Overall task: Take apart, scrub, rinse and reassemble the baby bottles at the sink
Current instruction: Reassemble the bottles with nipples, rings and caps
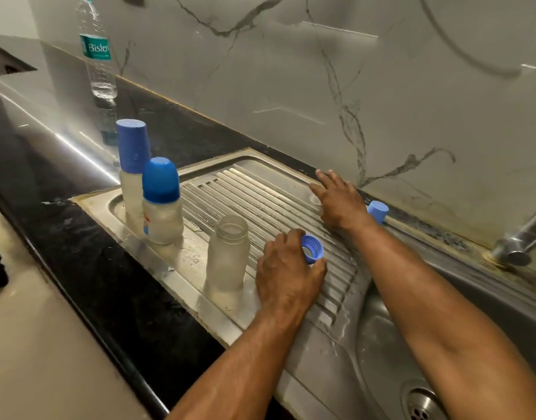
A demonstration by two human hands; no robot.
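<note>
An open frosted bottle body (228, 253) stands upright on the ribbed steel drainboard (260, 189). Just right of it, my left hand (287, 274) grips a blue screw ring (312, 248) between thumb and fingers. My right hand (339, 201) lies flat with straight fingers at the drainboard's far edge, over a small clear part (315, 199) that is mostly hidden. A light blue cap (378, 210) sits behind that hand by the wall. Two assembled bottles stand at the left: a tall one with a blue cap (132, 177) and a shorter one with a domed blue cap (162, 204).
A plastic water bottle (97, 53) stands on the black counter (88, 244) at the back left. The sink basin with its drain (421, 401) is at the lower right, and a steel tap (521, 237) juts in from the right. Water drops lie on the drainboard.
</note>
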